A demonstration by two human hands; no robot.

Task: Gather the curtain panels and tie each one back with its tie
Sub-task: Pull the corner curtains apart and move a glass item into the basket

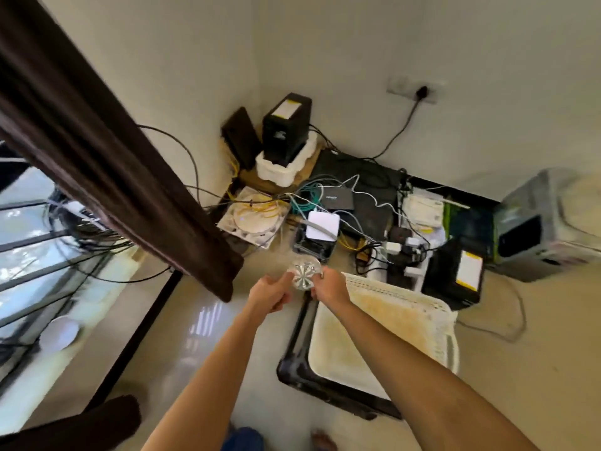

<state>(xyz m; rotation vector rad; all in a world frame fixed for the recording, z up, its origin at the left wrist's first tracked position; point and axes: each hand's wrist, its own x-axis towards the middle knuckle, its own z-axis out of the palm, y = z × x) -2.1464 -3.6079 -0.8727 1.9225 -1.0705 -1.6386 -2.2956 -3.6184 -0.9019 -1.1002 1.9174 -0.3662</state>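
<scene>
A dark brown curtain panel hangs gathered in a narrow column from the upper left down to its hem near the floor. A second piece of brown curtain shows at the bottom left. Both my hands are stretched out in front of me, to the right of the curtain's hem. My left hand and my right hand hold a small clear, shiny, crumpled thing between them; I cannot tell whether it is the tie. Neither hand touches the curtain.
A window with bars is at the left. Routers, black boxes and tangled cables crowd the floor corner ahead. A white plastic basket on a black frame stands under my right arm. A grey appliance stands at the right.
</scene>
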